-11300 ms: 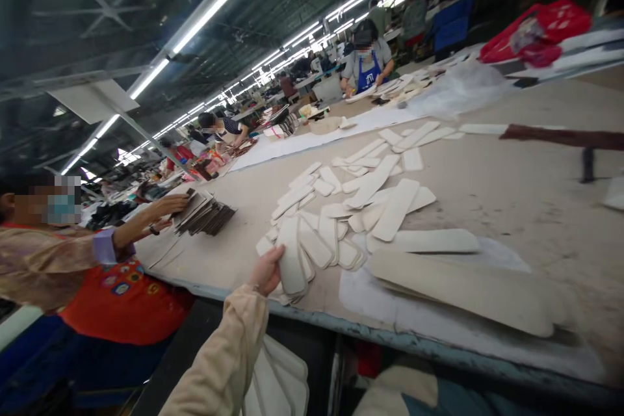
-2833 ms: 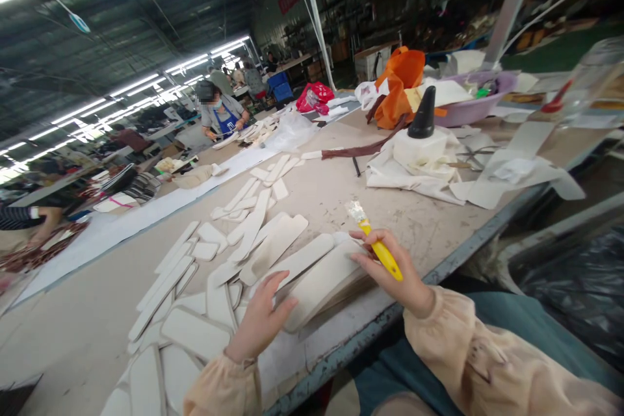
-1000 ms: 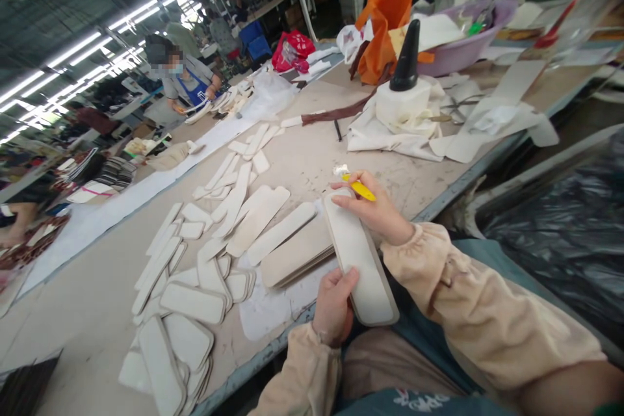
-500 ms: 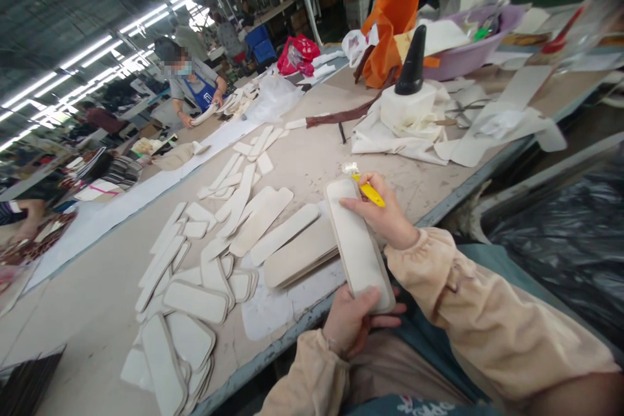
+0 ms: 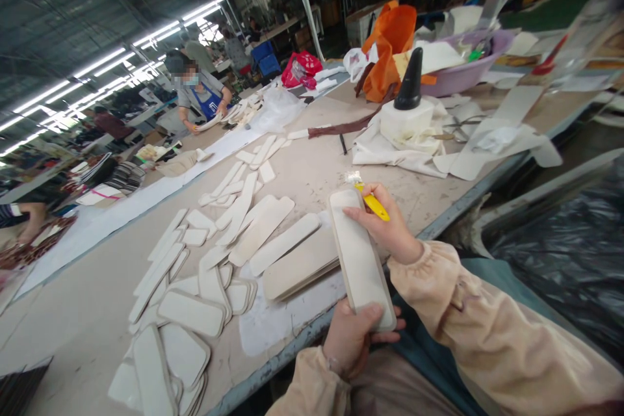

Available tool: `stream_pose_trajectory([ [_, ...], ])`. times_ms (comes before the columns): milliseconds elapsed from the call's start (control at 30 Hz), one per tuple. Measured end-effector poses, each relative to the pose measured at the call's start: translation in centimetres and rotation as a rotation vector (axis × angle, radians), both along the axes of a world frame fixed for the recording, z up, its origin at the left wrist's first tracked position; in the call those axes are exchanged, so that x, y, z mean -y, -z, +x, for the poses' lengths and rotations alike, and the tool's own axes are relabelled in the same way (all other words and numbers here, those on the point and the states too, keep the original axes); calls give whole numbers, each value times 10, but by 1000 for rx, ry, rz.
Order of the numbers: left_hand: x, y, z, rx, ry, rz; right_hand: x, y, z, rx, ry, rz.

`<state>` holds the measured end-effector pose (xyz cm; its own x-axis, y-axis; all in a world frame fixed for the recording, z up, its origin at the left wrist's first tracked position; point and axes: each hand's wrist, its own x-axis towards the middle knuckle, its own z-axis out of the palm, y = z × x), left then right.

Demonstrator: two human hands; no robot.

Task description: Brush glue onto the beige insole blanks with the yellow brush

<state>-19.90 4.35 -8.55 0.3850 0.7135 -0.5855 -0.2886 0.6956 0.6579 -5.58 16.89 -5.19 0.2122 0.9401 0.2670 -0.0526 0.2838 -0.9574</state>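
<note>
A long off-white padded panel (image 5: 363, 260) with rounded corners is held tilted over the table's front edge. My left hand (image 5: 353, 335) is closed on its near end, thumb on top and fingers underneath. At the far end, my right hand (image 5: 387, 221) presses its thumb on the panel's face. That same hand also grips a yellow-handled brush (image 5: 374, 203), whose pale bristles point away from me. Just left of the panel lies a stack of flat beige panels (image 5: 299, 263) on white paper, with another panel (image 5: 285, 244) beside it.
Loose off-white panels (image 5: 192, 312) lie in piles on the left of the table (image 5: 92, 331). At the back right stand a white bottle with a black nozzle (image 5: 410, 81), a purple basin (image 5: 451, 78) and orange cloth (image 5: 390, 52). A co-worker (image 5: 202, 94) handles pieces across the table.
The view has tilted slightly, so the scene sits a little lower. Both hands keep their hold on the panel, and the brush stays in the right hand.
</note>
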Motion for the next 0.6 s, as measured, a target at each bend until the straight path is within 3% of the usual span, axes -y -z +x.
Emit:
stream_pose_trajectory([
  [300,22,0,-16,76,136,89,39,-24,6,-35,140,67],
  [600,37,-19,-23,22,284,102,88,-64,11,2,271,87],
])
